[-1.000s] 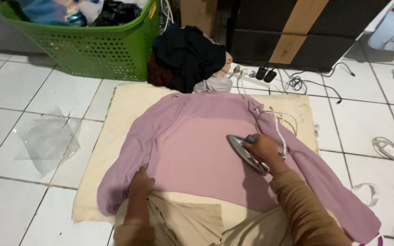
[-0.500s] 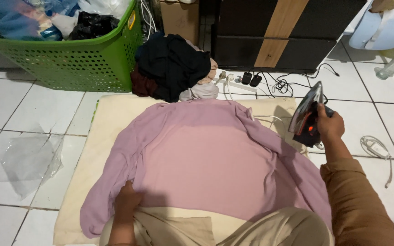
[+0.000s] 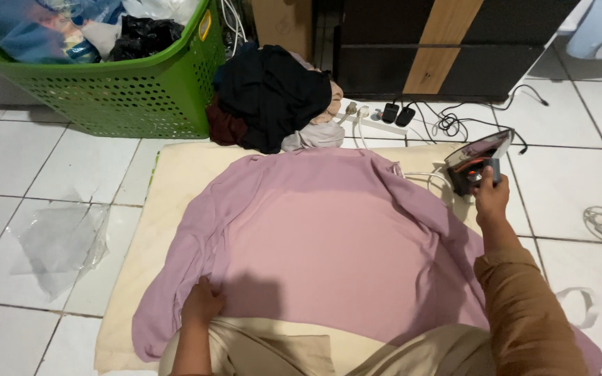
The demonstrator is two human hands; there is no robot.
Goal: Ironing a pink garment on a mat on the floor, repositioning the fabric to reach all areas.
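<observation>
From the left, I see my left hand [image 3: 202, 305] pressed flat, not gripping, on the hem of the pink blouse [image 3: 315, 237], which lies spread over a cream pad [image 3: 175, 174] on the floor. The blouse looks light, soft and slippery; I'd pinch it at a seam or hem. My right hand [image 3: 490, 195] grips the iron [image 3: 477, 163] by its handle, on the pad's right edge; it looks heavy and hot.

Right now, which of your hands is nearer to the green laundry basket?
Left. The left hand presses the pink garment's near hem, below the green laundry basket; the right hand holds the iron far across the mat.
</observation>
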